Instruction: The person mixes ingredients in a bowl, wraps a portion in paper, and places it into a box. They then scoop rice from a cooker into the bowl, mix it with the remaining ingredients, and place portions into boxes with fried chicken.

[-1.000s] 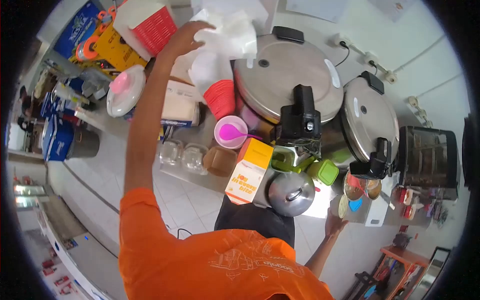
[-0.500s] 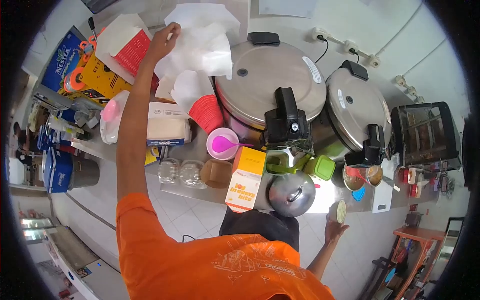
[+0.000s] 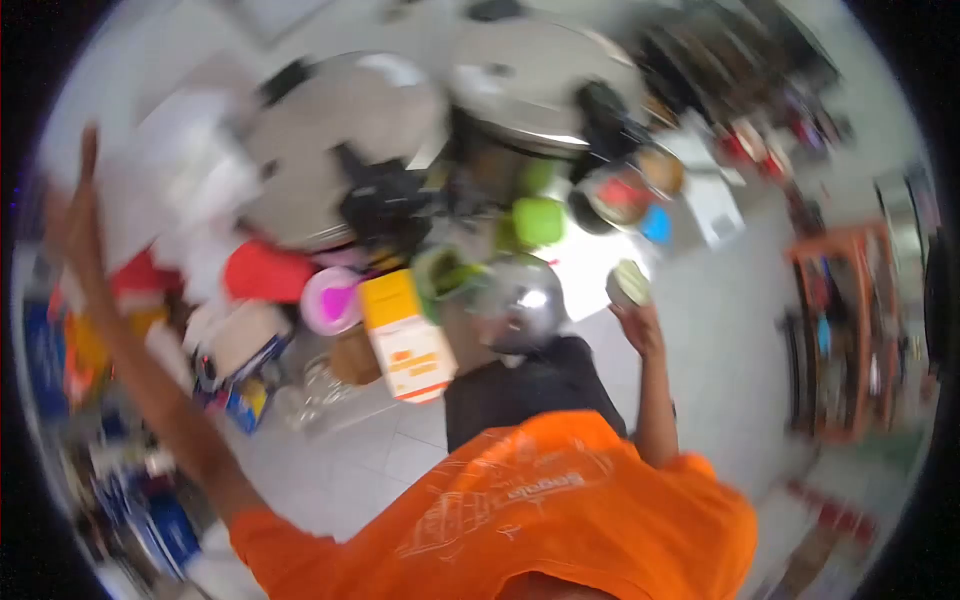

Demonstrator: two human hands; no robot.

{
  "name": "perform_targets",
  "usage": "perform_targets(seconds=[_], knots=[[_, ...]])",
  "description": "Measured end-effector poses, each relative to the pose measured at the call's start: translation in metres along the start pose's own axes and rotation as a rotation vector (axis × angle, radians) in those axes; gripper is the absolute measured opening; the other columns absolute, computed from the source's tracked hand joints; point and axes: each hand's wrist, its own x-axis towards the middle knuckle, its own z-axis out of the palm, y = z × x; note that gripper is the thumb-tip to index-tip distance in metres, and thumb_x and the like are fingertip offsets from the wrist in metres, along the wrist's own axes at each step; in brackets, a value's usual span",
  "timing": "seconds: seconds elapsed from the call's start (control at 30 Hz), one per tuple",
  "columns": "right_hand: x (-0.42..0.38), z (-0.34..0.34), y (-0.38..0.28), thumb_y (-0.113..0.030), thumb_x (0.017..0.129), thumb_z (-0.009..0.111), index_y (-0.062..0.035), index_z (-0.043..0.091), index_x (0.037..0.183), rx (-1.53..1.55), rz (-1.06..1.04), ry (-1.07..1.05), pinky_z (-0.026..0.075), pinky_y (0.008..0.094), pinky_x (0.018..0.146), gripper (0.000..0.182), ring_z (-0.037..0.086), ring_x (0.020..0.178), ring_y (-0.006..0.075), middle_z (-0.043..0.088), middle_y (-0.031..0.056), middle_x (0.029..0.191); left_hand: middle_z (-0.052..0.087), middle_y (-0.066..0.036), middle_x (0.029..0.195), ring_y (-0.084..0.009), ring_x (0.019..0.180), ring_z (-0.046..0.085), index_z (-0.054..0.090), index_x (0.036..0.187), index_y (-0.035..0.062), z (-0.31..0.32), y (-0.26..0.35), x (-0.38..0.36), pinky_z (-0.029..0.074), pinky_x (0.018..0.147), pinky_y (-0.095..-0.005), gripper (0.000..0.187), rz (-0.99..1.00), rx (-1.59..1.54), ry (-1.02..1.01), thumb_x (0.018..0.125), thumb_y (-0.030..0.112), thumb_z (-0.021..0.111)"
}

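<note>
My left hand (image 3: 75, 215) is stretched out at the far left. It is smeared by motion, but its fingers look extended and apart, with nothing visible in them. White paper sheets (image 3: 195, 165) lie to its right, and red paper containers (image 3: 265, 272) sit below them. My right hand (image 3: 640, 325) is closed around a small round tub (image 3: 629, 283) with a pale top, held just off the counter's front edge. A domed steel lid (image 3: 522, 303) is to the left of this hand. A yellow-and-white carton (image 3: 408, 345) stands further left.
Two large steel cookers (image 3: 340, 150) with black handles fill the back of the counter. A pink bowl (image 3: 333, 300) holds a magenta scoop. A green container (image 3: 539, 221), metal bowls (image 3: 615, 195) and a white board (image 3: 712, 205) lie toward the right. An orange shelf (image 3: 845, 330) stands at right.
The view has swung to the right and blurred. My left hand has moved away from the white sheets, its fingers now extended. My right hand still holds the tub.
</note>
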Motion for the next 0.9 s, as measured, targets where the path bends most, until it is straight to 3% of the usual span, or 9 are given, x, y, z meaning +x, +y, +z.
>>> perform_targets(seconds=[0.1, 0.17, 0.33, 0.37, 0.4, 0.43, 0.6, 0.77, 0.9], knots=[[-0.007, 0.022, -0.027, 0.000, 0.070, 0.073, -0.0101, 0.025, 0.150, -0.133, -0.039, 0.024, 0.045, 0.0422, 0.101, 0.094, 0.046, 0.128, 0.0231, 0.044, 0.0073, 0.142, 0.061, -0.024, 0.122, -0.0309, 0.110, 0.062, 0.057, 0.127, 0.0000, -0.141, 0.104, -0.006, 0.048, 0.092, -0.0364, 0.063, -0.408, -0.704, -0.081, 0.083, 0.044, 0.069], [-0.007, 0.013, -0.036, 0.000, 0.070, 0.073, -0.0112, 0.026, 0.149, -0.137, -0.042, 0.056, 0.046, 0.0422, 0.098, 0.093, 0.046, 0.127, 0.0229, 0.045, 0.0077, 0.141, 0.068, -0.022, 0.106, -0.0325, 0.095, 0.067, 0.061, 0.116, -0.0034, -0.169, 0.153, -0.015, 0.049, 0.085, -0.0386, 0.050, -0.203, -0.648, 0.256, 0.082, 0.032, 0.071], [-0.006, -0.053, -0.073, -0.002, 0.070, 0.073, -0.0064, 0.031, 0.144, -0.094, -0.103, 0.059, 0.049, 0.0403, 0.091, 0.085, 0.052, 0.119, 0.0235, 0.050, 0.0095, 0.135, 0.066, -0.021, 0.091, -0.0345, 0.083, 0.064, 0.063, 0.100, -0.0019, -0.329, 0.329, 0.010, 0.049, 0.079, -0.0411, 0.020, 0.040, -1.145, 0.153, 0.083, 0.009, 0.064], [-0.005, -0.072, -0.079, -0.006, 0.071, 0.076, -0.0053, 0.035, 0.142, -0.086, -0.129, 0.056, 0.051, 0.0401, 0.091, 0.083, 0.054, 0.118, 0.0241, 0.051, 0.0102, 0.135, 0.065, -0.021, 0.090, -0.0369, 0.084, 0.064, 0.064, 0.098, -0.0022, -0.339, 0.366, 0.015, 0.049, 0.079, -0.0431, 0.020, 0.157, -1.149, 0.158, 0.082, 0.010, 0.064], [-0.006, -0.087, -0.090, -0.008, 0.071, 0.077, -0.0022, 0.036, 0.140, -0.073, -0.136, 0.046, 0.050, 0.0423, 0.093, 0.081, 0.055, 0.117, 0.0248, 0.052, 0.0120, 0.133, 0.065, -0.022, 0.089, -0.0401, 0.086, 0.063, 0.065, 0.095, -0.0015, -0.386, 0.403, 0.021, 0.049, 0.078, -0.0452, 0.019, 0.195, -1.118, -0.197, 0.080, 0.010, 0.063], [-0.006, -0.104, -0.102, -0.008, 0.071, 0.077, -0.0022, 0.036, 0.140, -0.065, -0.144, 0.048, 0.050, 0.0423, 0.093, 0.081, 0.055, 0.117, 0.0248, 0.052, 0.0120, 0.133, 0.064, -0.023, 0.089, -0.0408, 0.087, 0.063, 0.065, 0.093, -0.0007, -0.407, 0.450, 0.038, 0.049, 0.076, -0.0473, 0.021, 0.299, -1.253, 0.103, 0.076, 0.013, 0.065], [-0.015, -0.230, -0.149, -0.009, 0.071, 0.075, -0.0016, 0.035, 0.140, 0.042, -0.164, 0.108, 0.042, 0.0405, 0.101, 0.080, 0.050, 0.123, 0.0236, 0.051, 0.0114, 0.134, 0.060, -0.011, 0.088, -0.0307, 0.080, 0.060, 0.061, 0.090, 0.0027, -0.464, 0.722, 0.081, 0.053, 0.062, -0.0453, 0.035, 0.648, -1.363, 0.260, 0.059, 0.016, 0.067], [-0.022, -0.366, -0.212, -0.014, 0.071, 0.078, 0.0012, 0.042, 0.135, 0.089, -0.195, 0.200, 0.047, 0.0432, 0.090, 0.075, 0.057, 0.111, 0.0269, 0.057, 0.0142, 0.124, 0.060, -0.009, 0.093, -0.0286, 0.084, 0.061, 0.055, 0.128, 0.0092, -0.493, 0.998, 0.080, 0.053, 0.061, -0.0413, 0.063, 0.747, -1.353, -0.051, 0.066, 0.012, 0.065], [-0.026, -0.445, -0.262, -0.010, 0.071, 0.077, 0.0000, 0.034, 0.141, 0.152, -0.112, 0.197, 0.032, 0.0366, 0.110, 0.083, 0.046, 0.127, 0.0231, 0.051, 0.0106, 0.134, 0.057, -0.010, 0.113, -0.0284, 0.094, 0.058, 0.042, 0.143, 0.0276, -0.464, 1.131, 0.030, 0.050, 0.066, -0.0390, 0.080, 0.693, -1.130, -0.211, 0.068, 0.015, 0.068]])
